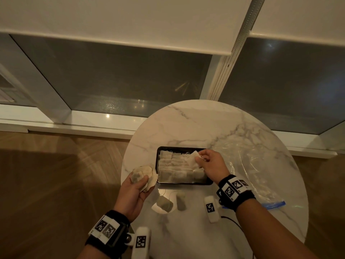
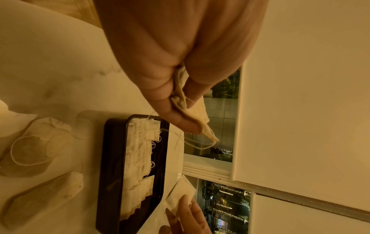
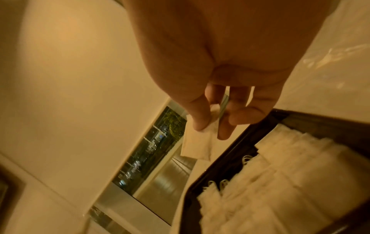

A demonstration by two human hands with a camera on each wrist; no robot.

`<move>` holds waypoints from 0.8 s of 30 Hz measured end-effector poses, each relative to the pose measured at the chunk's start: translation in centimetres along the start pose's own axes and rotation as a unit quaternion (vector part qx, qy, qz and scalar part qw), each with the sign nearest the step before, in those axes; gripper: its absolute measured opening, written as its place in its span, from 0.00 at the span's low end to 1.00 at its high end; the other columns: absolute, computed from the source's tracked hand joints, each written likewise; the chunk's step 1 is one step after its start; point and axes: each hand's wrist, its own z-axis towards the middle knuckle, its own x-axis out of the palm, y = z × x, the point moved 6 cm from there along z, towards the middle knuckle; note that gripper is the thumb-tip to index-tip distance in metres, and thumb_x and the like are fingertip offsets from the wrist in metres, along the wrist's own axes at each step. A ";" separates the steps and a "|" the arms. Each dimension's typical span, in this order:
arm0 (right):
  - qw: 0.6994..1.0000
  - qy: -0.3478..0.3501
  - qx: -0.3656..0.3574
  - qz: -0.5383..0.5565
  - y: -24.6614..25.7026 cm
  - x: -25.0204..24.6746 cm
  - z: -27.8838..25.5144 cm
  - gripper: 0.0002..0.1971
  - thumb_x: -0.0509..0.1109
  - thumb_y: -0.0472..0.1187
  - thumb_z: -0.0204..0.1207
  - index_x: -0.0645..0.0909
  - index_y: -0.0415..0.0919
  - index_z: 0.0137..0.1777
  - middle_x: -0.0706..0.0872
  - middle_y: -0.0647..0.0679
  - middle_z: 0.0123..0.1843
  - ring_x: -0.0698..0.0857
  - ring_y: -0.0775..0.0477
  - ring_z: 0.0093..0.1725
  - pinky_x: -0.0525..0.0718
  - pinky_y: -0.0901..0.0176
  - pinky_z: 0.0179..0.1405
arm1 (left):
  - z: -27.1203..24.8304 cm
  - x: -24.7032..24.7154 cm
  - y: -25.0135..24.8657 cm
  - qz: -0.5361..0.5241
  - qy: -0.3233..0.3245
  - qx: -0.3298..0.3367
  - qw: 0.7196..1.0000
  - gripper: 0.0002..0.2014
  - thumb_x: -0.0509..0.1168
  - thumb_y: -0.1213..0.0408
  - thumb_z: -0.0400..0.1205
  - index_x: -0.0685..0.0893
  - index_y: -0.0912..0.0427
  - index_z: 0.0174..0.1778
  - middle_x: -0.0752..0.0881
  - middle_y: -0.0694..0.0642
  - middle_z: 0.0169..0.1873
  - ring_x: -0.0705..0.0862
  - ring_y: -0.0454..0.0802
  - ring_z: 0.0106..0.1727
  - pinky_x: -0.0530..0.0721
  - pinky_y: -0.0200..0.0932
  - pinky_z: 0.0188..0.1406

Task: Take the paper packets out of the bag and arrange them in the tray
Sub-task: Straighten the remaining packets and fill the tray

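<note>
Packets [image 1: 142, 177] in both hands [image 1: 210, 164], beside tray [image 1: 184, 182]

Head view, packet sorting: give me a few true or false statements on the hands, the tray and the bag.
1. The right hand pinches a paper packet over the tray. True.
2. The left hand is empty. False: it holds a bunch of packets.
3. The tray holds no packets yet. False: rows already fill it.
4. The plastic bag lies right of the tray. True.
5. Two packets lie on the table near the tray. True.
</note>
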 end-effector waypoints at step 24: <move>0.904 0.190 0.003 -0.383 -3.7 4.5 2.4 0.06 0.74 0.45 0.78 0.86 0.50 0.53 0.87 0.48 0.58 0.85 0.47 0.56 0.84 0.55 0.57 | 0.9 -1.4 -0.1 -0.001 -0.040 -0.006 0.999 0.16 0.61 0.77 0.86 0.80 0.61 0.69 0.87 0.64 0.62 0.87 0.57 0.58 0.91 0.41 0.35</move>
